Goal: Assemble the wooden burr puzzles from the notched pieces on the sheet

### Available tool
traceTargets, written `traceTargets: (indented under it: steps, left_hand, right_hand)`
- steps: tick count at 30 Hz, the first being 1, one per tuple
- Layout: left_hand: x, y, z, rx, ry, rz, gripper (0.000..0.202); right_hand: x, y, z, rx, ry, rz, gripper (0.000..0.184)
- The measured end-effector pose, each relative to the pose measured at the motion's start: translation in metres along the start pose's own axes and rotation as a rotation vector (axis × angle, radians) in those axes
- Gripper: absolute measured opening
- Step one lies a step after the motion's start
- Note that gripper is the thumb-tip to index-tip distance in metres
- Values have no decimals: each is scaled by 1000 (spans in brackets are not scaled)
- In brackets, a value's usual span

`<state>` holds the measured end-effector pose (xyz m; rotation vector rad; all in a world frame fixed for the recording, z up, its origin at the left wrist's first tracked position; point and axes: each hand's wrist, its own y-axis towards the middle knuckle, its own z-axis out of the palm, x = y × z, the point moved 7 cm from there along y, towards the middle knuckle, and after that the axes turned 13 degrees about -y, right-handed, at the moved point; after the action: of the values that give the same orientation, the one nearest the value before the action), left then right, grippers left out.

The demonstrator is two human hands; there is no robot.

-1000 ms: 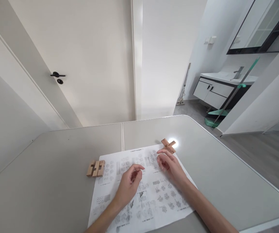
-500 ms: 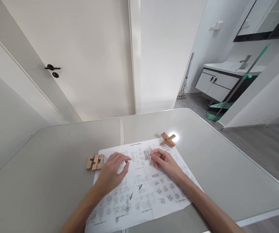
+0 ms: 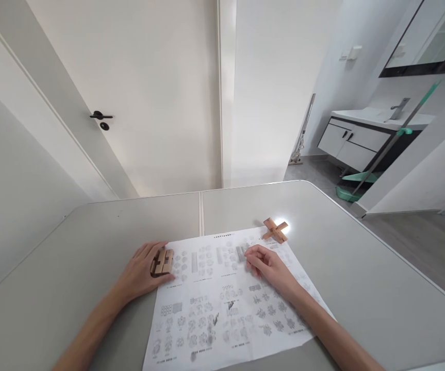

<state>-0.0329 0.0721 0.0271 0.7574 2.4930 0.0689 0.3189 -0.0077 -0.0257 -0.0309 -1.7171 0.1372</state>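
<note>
L grip (image 3: 141, 273) on blocks (image 3: 163, 261), axis away.

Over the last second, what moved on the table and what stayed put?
The left hand swung left off the printed sheet and now touches the wooden blocks at its left edge. The right hand drew back slightly from the wooden cross. Blocks, cross and sheet stayed put.
</note>
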Motion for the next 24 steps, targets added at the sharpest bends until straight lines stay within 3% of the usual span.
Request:
traceTargets:
  steps: [7, 12, 16, 21, 24]
  left_hand:
    - [7, 6, 3, 37, -41, 23, 58]
    - [-5, 8, 0, -52, -154, -26, 47]
    - [-54, 14, 17, -20, -299, 48, 44]
    - [-126, 28, 65, 114, -370, 154, 60]
    - [-152, 35, 89, 146, -359, 221, 64]
  right_hand:
    - [3, -2, 3, 4, -24, 12, 39]
    - [4, -1, 3, 13, -23, 1, 39]
    - [5, -1, 4, 17, -33, -15, 41]
    - [0, 2, 5, 7, -23, -11, 45]
    - [0, 3, 4, 4, -13, -33, 44]
